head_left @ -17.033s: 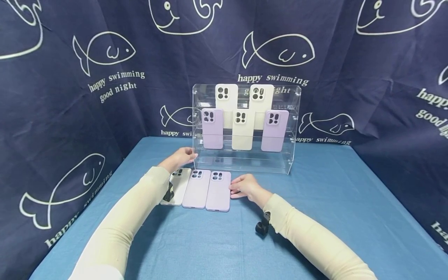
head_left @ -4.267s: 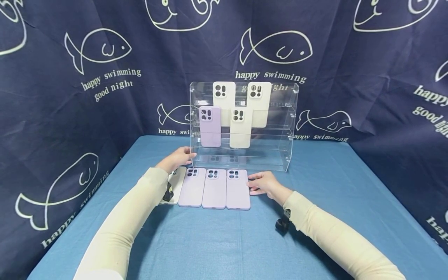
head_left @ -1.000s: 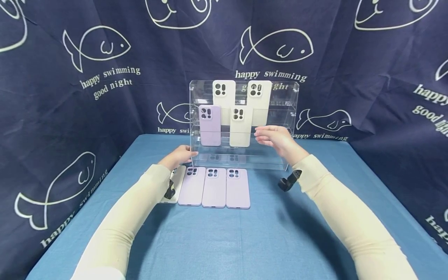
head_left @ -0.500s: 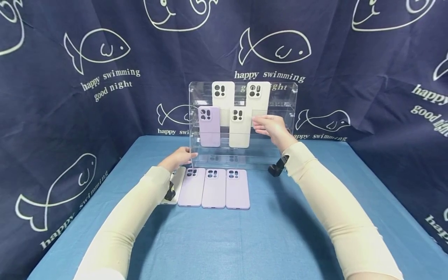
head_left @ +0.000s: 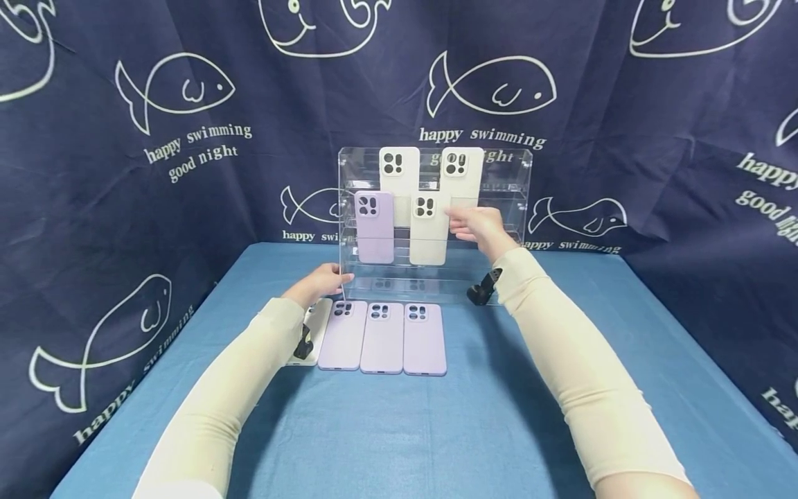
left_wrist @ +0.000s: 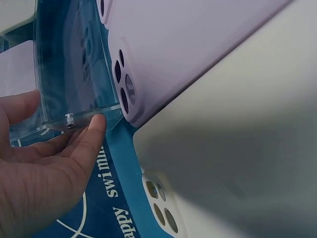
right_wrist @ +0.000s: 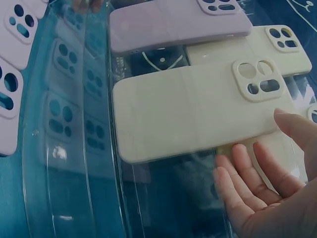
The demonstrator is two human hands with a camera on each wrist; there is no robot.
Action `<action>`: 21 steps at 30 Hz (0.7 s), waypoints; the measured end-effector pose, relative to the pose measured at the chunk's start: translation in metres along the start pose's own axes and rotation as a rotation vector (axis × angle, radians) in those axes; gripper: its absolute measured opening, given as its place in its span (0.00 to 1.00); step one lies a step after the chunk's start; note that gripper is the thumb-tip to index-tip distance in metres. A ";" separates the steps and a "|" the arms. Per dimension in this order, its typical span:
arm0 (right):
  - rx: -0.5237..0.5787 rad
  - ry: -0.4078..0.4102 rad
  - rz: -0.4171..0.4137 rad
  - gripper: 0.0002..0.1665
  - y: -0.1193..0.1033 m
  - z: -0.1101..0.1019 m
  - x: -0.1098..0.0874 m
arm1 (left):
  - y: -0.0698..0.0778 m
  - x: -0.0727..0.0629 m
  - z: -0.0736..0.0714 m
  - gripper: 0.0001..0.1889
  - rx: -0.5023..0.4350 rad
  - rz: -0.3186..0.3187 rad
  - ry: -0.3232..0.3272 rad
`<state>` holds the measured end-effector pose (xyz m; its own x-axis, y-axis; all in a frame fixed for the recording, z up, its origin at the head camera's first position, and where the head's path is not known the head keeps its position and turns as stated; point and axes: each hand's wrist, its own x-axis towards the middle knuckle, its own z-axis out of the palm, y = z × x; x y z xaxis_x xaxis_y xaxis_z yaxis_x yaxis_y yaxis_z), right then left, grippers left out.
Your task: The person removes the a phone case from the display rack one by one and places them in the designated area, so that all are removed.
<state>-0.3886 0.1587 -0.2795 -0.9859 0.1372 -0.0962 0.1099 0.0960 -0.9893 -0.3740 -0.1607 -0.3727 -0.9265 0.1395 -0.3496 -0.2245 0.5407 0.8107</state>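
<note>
In the head view, my left hand (head_left: 325, 278) holds the left side panel of a clear acrylic display stand (head_left: 430, 290); the left wrist view shows thumb and fingers on either side of it. My right hand (head_left: 479, 225) is at the right edge of the cream phone case (head_left: 429, 239) in the stand's middle tier. In the right wrist view, its thumb reaches that case's edge near the camera cutouts, and its loosely bent fingers lie beside the long edge. A lilac phone case (head_left: 375, 239) stands to the left, with two cream cases (head_left: 399, 177) in the tier above.
Three lilac phone cases (head_left: 382, 346) lie side by side on the blue cloth (head_left: 386, 430) before the stand. A cream case (head_left: 319, 320) at the row's left end is partly hidden by my left wrist. A dark fish-print curtain (head_left: 337, 104) hangs behind.
The lilac case from the middle tier's right side now lies at the table row's right end. My right hand has since risen leftward to the cream case. My left hand stays put.
</note>
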 end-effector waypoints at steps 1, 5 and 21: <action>-0.013 0.000 0.001 0.31 0.001 0.000 0.001 | 0.000 0.000 0.001 0.34 -0.002 0.001 -0.002; -0.108 -0.008 -0.027 0.29 0.004 0.001 0.002 | -0.002 0.000 0.001 0.33 0.008 0.009 0.004; -0.202 -0.069 -0.056 0.24 0.012 0.000 0.010 | -0.004 0.001 0.002 0.33 -0.003 0.024 0.008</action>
<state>-0.3973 0.1615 -0.2920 -0.9967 0.0592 -0.0554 0.0706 0.2982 -0.9519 -0.3735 -0.1613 -0.3770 -0.9340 0.1461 -0.3261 -0.2028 0.5346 0.8204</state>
